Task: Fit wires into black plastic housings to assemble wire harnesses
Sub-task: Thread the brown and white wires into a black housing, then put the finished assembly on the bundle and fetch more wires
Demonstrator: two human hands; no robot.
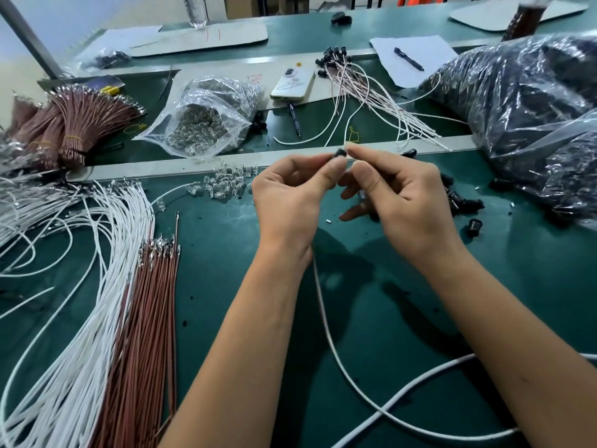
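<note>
We pinch a small black housing (340, 153) between our left hand (290, 195) and right hand (397, 195), fingers curled; a white wire (326, 328) trails below onto the green table (226, 253).

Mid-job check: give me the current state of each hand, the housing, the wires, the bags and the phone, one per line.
Left hand: pinching the black housing.
Right hand: pinching the same housing from the other side.
Black housing: held above the table, between both grips.
White wire: hanging below the left hand, trailing on the table.
Brown wires: lying loose in a bundle.
Clear bag: open, lying down.
Phone: face down.
</note>
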